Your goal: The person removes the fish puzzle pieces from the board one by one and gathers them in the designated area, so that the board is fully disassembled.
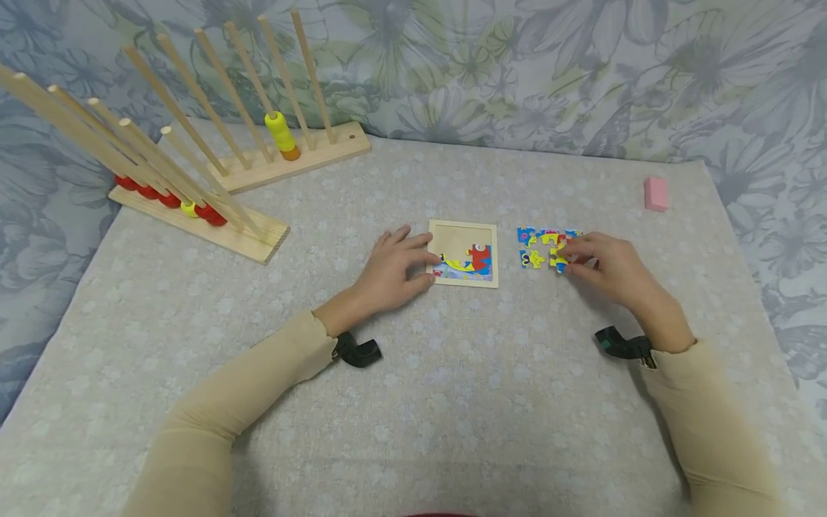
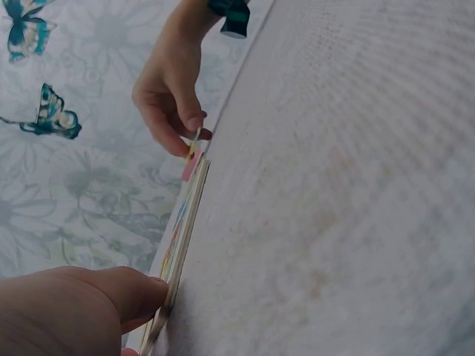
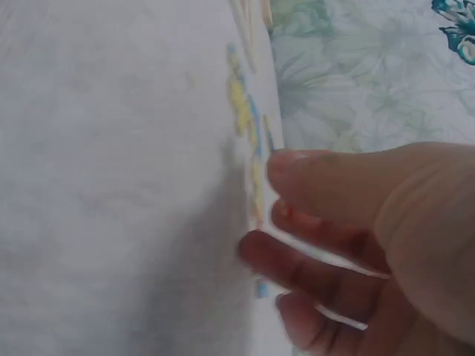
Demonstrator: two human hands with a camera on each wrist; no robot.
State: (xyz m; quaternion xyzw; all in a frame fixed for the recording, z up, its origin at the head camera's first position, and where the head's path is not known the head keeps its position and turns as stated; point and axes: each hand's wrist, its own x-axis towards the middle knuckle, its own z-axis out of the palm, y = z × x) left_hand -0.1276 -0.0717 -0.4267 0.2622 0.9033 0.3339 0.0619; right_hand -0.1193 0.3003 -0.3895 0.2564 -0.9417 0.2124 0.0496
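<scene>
A small wooden puzzle tray (image 1: 461, 224) lies flat, partly filled with red, yellow and blue pieces along its bottom and right side. My left hand (image 1: 396, 271) rests at its left edge, fingers spread and fingertips on the rim and pieces. In the left wrist view, the left thumb (image 2: 141, 293) lies against the tray's side. To the right of the tray, my right hand (image 1: 610, 269) pinches a yellow and blue puzzle piece (image 1: 558, 261) between thumb and fingers, tilted up from the table. Several loose puzzle pieces (image 1: 531, 258) lie beside it, some hidden behind the fingers.
Two wooden peg stands, one with yellow and orange beads (image 1: 280, 133) and another with red and yellow beads (image 1: 169, 199), stand at the back left. A pink block (image 1: 655, 194) lies at the back right. Patterned fabric (image 1: 452, 64) rises behind the table.
</scene>
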